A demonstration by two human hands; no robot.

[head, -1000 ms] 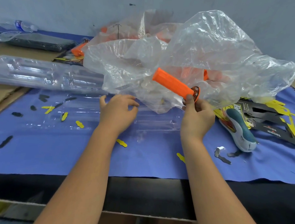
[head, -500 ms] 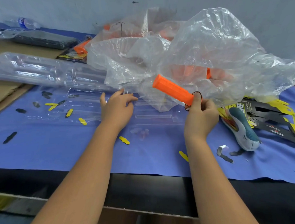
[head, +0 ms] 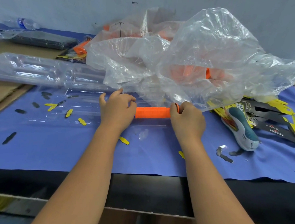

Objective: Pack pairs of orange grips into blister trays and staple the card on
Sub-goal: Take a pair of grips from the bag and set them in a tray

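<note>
An orange grip (head: 152,112) lies level over a clear blister tray (head: 79,107) on the blue cloth. My right hand (head: 187,120) grips its flanged right end. My left hand (head: 117,108) is curled at its left end, over the tray; whether those fingers close on the grip or on the tray is hidden. More orange grips (head: 211,73) show through a big clear plastic bag (head: 205,51) behind. A teal and white stapler (head: 240,129) lies at the right beside black and yellow cards (head: 276,121).
A long stack of clear blister trays (head: 35,71) lies at the left. Small yellow and black card cut-outs (head: 50,106) litter the blue cloth (head: 57,150). A packed grip on a card (head: 79,49), a dark bundle (head: 43,40) and a water bottle (head: 27,23) sit at the back left.
My right hand has brought the orange grip down from a raised tilt to level over the tray. My left hand has closed in at its left end.
</note>
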